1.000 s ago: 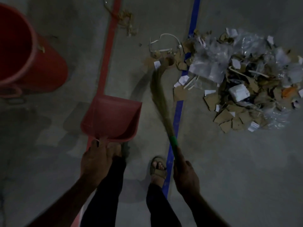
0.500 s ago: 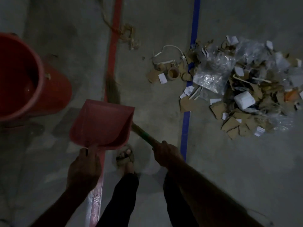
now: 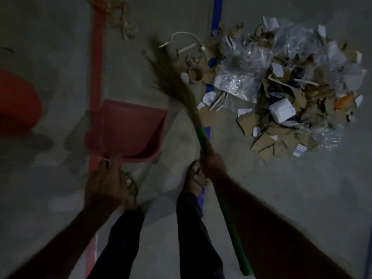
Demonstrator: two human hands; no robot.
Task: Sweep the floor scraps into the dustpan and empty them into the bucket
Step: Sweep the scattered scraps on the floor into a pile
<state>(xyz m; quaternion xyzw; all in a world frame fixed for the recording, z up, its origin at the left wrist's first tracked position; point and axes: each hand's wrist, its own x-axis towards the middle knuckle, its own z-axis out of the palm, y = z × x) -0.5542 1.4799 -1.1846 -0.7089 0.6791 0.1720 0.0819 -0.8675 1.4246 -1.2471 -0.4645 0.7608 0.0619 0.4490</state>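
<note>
Left hand [image 3: 104, 184] fingers [image 3: 112, 164] hold the red dustpan [image 3: 128, 127], empty; right hand [image 3: 211, 162] fingers wrap the grass broom [image 3: 177, 85]; scraps [image 3: 281, 93] lie beyond-right of them; bucket [image 3: 18, 101] far left; best drag short strokes toward the pan's lip, kept flat on the floor.

- Dustpan [image 3: 128, 127]: red plastic, smooth, with a dull sheen.
- Bucket [image 3: 18, 101]: red plastic, smooth and matt in the dim light.
- Broom [image 3: 177, 85]: head of dry, grass-like fibres, rough and wispy; its stick is green and smooth, material unclear.
- Scraps [image 3: 281, 93]: torn brown cardboard, matt; white paper bits; clear, crinkled, glossy plastic bags.
- Floor [image 3: 281, 198]: grey concrete, matt, slightly mottled.
- Floor stripes, red [image 3: 96, 57] and blue [image 3: 216, 13]: flat and smooth.
</note>
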